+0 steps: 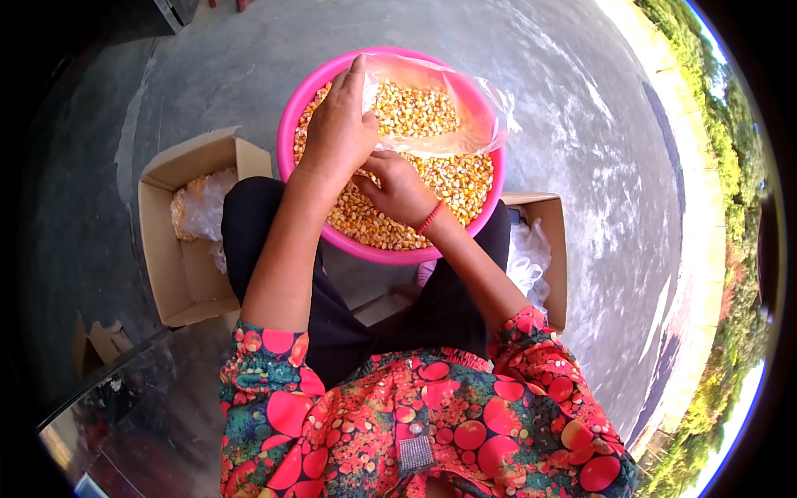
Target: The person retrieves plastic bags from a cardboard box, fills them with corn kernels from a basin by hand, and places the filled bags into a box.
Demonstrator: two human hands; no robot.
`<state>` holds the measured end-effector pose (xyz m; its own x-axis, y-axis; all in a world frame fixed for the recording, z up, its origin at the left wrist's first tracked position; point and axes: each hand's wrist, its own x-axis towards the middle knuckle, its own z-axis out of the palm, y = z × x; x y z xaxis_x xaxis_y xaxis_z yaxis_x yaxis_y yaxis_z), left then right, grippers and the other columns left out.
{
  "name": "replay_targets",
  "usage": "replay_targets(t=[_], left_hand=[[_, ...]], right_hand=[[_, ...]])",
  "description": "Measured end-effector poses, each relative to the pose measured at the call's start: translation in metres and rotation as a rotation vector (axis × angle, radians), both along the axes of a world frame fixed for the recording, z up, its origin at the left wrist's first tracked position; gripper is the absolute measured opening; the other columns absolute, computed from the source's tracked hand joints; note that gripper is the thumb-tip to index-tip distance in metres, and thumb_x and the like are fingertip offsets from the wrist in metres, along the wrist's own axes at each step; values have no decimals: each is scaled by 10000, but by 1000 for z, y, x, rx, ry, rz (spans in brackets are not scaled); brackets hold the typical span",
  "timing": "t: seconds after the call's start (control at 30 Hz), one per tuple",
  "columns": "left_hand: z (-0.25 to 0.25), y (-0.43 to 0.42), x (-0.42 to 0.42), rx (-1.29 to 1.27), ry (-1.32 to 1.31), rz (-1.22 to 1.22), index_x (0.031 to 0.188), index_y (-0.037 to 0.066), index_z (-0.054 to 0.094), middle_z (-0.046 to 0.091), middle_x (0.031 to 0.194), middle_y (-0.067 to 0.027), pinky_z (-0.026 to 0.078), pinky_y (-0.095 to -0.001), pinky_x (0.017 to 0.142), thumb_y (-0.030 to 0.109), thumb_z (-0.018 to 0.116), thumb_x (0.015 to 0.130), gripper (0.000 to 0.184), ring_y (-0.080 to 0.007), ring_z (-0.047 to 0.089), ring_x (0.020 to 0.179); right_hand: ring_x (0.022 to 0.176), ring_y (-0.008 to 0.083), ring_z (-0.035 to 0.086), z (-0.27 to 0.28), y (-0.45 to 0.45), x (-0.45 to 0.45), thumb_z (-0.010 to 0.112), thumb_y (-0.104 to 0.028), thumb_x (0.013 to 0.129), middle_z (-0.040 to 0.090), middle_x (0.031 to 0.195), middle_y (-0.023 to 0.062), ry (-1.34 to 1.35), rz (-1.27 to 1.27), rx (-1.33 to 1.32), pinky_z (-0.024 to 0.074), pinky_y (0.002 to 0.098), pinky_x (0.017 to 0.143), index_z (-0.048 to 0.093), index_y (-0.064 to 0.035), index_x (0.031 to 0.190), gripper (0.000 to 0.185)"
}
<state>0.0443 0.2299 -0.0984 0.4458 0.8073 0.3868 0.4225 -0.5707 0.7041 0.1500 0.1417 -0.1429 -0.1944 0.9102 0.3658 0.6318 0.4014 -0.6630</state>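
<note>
Head camera, looking down past the wearer's lap: a pink basin (390, 252) sits at the person's knees, above a grey floor (598, 166), filled with loose yellow and orange corn kernels (461, 184). A clear plastic bag (481, 109) lies over the far part of the basin, its long axis running left to right and its right end reaching past the rim. Kernels show through it.

The left hand (339, 124) is nearer to the bag, right at its left end. Its fingers point up and away from the person, held straight, with the thumb apart; the bag's edge meets them, but whether they grip it cannot be told. The bag stretches rightward from these fingers.

The right hand (397, 187), with a red bracelet (429, 217) at the wrist, is closer to the body, below the bag's near left corner and just beside the left wrist. Its fingers are bent, with their tips partly hidden; whether they pinch anything cannot be told.

Cardboard boxes flank the legs: the left box (159, 249) contains bagged kernels (203, 207), the right box (558, 274) crumpled white plastic (527, 259).
</note>
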Motion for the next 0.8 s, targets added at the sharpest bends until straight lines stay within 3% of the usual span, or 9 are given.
replay_targets(t=[0.03,0.1,0.17,0.27,0.43,0.47,0.6,0.8], left_hand=[[0,0,0,25,26,17,1376,10,276,420,1323,-214,441,-422,923,9,526,745,678,-375,491,1134],[0,-1,0,24,21,17,1374,12,282,419,1326,-212,432,-417,937,13,530,749,672,-372,485,1143],[0,-1,0,-55,-22,21,1379,73,318,436,1318,-235,374,-382,1002,90,632,761,693,-353,425,1228],[-1,0,-1,-44,-60,-8,1375,60,322,436,1319,-234,367,-380,1008,83,628,757,689,-349,421,1233],[-1,1,0,-28,-40,-9,1378,42,307,429,1325,-234,358,-383,1017,70,615,756,694,-348,412,1240],[-2,1,0,-25,-29,-8,1380,38,300,426,1328,-234,356,-384,1019,66,611,757,697,-349,411,1241],[-1,-1,1,-23,-24,-13,1387,50,289,420,1332,-233,357,-389,1018,62,605,760,703,-352,409,1241],[1,-3,2,-48,-9,-2,1394,70,281,417,1336,-230,360,-395,1016,67,607,761,712,-356,405,1243]], right_hand=[[851,345,594,-6,5,-2,574,-76,751,631,880,144,2,-3,2,469,429,738,629,-34,924,186],[942,311,571,-22,13,-8,590,-138,750,600,974,129,-312,16,5,428,480,776,618,-71,963,225],[1015,287,533,-33,16,-11,604,-192,751,571,1028,107,-337,24,33,387,501,807,617,-101,958,227],[971,272,534,-28,11,-4,608,-201,757,562,982,83,-384,116,226,387,474,808,601,-111,921,187],[874,252,531,-15,-8,30,603,-209,779,533,863,64,-445,113,5,413,393,792,562,-117,834,114],[805,274,559,-17,-7,36,589,-221,812,539,824,80,-429,124,49,454,384,710,556,-102,838,126],[668,329,585,-18,-16,52,565,-235,855,556,727,138,-392,0,-55,477,422,596,538,-60,850,177],[650,329,599,7,-21,48,576,-213,858,588,686,162,-188,13,-167,478,394,602,575,-39,847,174]])
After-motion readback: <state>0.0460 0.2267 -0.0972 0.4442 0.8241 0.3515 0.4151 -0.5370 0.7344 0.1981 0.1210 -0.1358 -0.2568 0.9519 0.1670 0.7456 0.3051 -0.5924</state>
